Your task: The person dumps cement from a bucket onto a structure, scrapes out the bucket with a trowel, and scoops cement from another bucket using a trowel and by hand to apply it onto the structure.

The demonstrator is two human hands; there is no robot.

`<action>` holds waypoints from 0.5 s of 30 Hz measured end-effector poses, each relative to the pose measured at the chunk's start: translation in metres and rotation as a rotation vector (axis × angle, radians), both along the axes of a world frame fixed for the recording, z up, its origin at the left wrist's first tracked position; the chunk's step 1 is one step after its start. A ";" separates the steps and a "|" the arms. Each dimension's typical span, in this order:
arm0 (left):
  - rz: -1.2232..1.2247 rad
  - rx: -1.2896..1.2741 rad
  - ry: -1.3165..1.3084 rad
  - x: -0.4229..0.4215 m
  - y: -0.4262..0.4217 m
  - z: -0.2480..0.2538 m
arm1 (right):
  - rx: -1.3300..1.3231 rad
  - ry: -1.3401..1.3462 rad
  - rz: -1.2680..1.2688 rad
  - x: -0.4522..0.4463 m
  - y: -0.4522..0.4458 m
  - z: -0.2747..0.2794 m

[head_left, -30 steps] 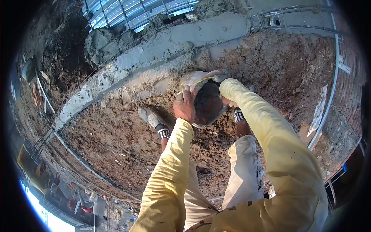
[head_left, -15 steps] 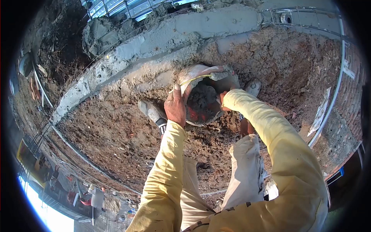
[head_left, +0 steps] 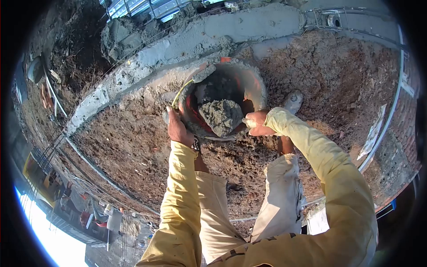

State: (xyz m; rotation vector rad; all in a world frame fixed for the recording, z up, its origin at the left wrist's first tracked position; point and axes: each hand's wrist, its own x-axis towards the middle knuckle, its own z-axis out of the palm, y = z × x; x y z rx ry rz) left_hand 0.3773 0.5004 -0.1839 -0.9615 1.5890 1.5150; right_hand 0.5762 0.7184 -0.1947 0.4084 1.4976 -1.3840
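Observation:
A round mortar-smeared bucket (head_left: 260, 86), reddish inside, is tipped with its mouth facing me. At its left rim my left hand (head_left: 179, 127) is closed on the bucket, thumb up, near the thin yellowish handle (head_left: 180, 94). My right hand (head_left: 259, 123) is closed round the light handle of a trowel (head_left: 249, 122) at the right rim. A lump of wet grey mortar (head_left: 221, 116) sits at the bucket's mouth, apparently on the trowel; it hides the blade.
Beyond the bucket runs a ledge of wet mortar (head_left: 253, 24) with metal rods along it. Rough brown soil (head_left: 129, 142) surrounds my feet. A shoe (head_left: 293, 101) stands right of the bucket. A pale board (head_left: 372, 131) lies farther right.
The bucket has turned so its mouth faces me more. My right hand has drawn back from inside, and the mortar lump has come out toward the rim. My left hand has shifted left.

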 end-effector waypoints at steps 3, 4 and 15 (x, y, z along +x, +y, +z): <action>-0.005 -0.040 -0.036 -0.017 -0.023 -0.035 | -0.059 -0.056 -0.081 -0.008 0.039 0.041; 0.106 0.007 -0.130 -0.021 0.003 -0.014 | -0.032 0.048 -0.113 -0.013 0.054 0.053; -0.074 -0.205 -0.066 -0.030 0.008 0.009 | 0.614 0.368 -0.528 -0.174 0.161 0.054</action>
